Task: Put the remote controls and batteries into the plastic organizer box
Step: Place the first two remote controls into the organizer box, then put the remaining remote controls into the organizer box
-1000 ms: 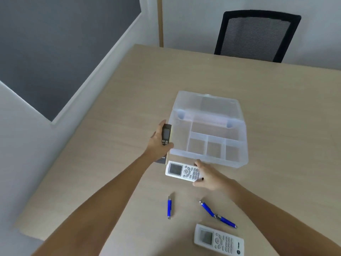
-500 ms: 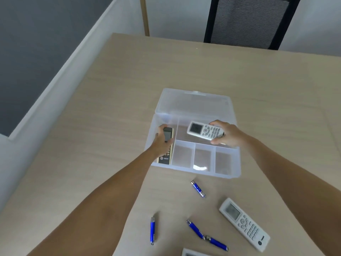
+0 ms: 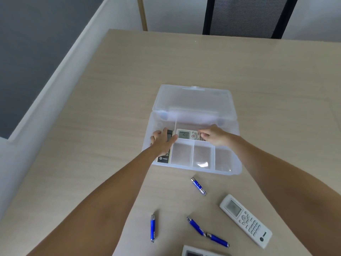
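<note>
The clear plastic organizer box [image 3: 237,168] stands open mid-table, its lid laid back. My left hand [image 3: 162,142] grips a dark remote [image 3: 163,158] lying in the long left compartment. My right hand [image 3: 212,136] holds a white remote [image 3: 184,134] by its button end, low in the wide back compartment. The three small front compartments hold nothing. Nearer me on the table lie another white remote [image 3: 245,220], a third one cut off by the bottom edge [image 3: 195,252], and several blue batteries [image 3: 198,186], [image 3: 152,228], [image 3: 195,225], [image 3: 217,240].
The wooden table [image 3: 258,74] stretches beyond the box. A black mesh chair [image 3: 243,17] stands at its far side. The table's left edge runs along a white partition wall [image 3: 55,74].
My right hand lifted the white remote from the table and lowered it into the back compartment. My left hand brought the dark remote down into the left compartment. The view tilted downward.
</note>
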Tool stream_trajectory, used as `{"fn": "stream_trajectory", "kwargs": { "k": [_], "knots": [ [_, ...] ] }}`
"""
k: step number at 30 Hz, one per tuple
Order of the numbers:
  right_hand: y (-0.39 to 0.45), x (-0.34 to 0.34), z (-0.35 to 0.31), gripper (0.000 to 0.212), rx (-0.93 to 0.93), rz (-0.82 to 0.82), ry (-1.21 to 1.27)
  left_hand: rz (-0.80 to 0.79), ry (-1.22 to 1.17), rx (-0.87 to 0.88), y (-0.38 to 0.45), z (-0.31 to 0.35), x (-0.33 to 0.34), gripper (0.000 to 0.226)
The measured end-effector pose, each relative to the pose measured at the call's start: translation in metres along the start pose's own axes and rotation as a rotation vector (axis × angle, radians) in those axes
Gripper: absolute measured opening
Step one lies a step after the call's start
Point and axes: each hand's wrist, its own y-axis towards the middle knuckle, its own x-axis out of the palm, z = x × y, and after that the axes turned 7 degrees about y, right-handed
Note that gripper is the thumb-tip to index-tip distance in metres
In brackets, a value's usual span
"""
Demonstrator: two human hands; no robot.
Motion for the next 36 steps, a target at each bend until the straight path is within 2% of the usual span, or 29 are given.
{"fn": "stream_trajectory", "kwargs": {
  "k": [2,4,7,8,10,12,14,15,17,19,21,24,27,29,32,36],
  "knots": [
    [-0.015,-0.001,-0.007,0.032,-0.016,0.031,0.001,0.001,-0.013,-0.004,-0.008,0.002,-0.001,0.072],
    [-0.036,-0.001,-0.014,0.031,-0.060,0.148,0.018,0.101,-0.015,0.050,-0.023,0.006,0.001,0.073],
    [-0.090,0.008,-0.015,0.028,-0.209,0.452,0.099,0.354,-0.007,0.289,-0.064,0.003,0.014,0.063],
    [-0.113,0.016,-0.010,0.023,-0.250,0.551,0.154,0.392,0.001,0.397,-0.081,-0.002,0.022,0.057],
    [-0.161,0.036,0.009,0.015,-0.247,0.647,0.202,0.331,0.075,0.563,-0.118,-0.018,0.043,0.049],
    [-0.203,0.060,0.034,0.011,-0.168,0.599,0.183,0.175,0.196,0.670,-0.151,-0.042,0.069,0.046],
    [-0.230,0.087,0.065,0.005,-0.011,0.466,0.153,0.016,0.298,0.743,-0.179,-0.061,0.097,0.042],
    [-0.240,0.100,0.078,0.015,0.083,0.388,0.120,-0.060,0.360,0.756,-0.191,-0.065,0.111,0.042],
    [-0.254,0.123,0.099,0.048,0.213,0.231,0.063,-0.205,0.482,0.757,-0.209,-0.063,0.139,0.050],
    [-0.264,0.141,0.108,0.073,0.264,0.189,0.060,-0.278,0.611,0.762,-0.220,-0.056,0.163,0.065],
    [-0.267,0.153,0.111,0.082,0.272,0.218,0.059,-0.260,0.781,0.742,-0.227,-0.046,0.181,0.075],
    [-0.262,0.157,0.107,0.078,0.287,0.206,0.017,-0.214,0.879,0.658,-0.240,-0.030,0.192,0.067],
    [-0.260,0.142,0.103,0.063,0.311,0.085,0.138,-0.262,0.739,0.604,-0.244,-0.024,0.182,0.065],
    [-0.265,0.121,0.100,0.055,0.316,0.092,0.319,-0.242,0.606,0.624,-0.238,-0.027,0.160,0.062],
    [-0.278,0.081,0.096,0.046,0.316,0.101,0.595,-0.084,0.396,0.668,-0.217,-0.026,0.108,0.065],
    [-0.280,0.030,0.095,0.039,0.247,0.162,0.779,0.181,0.266,0.632,-0.154,0.001,0.038,0.076]
  ]
}}
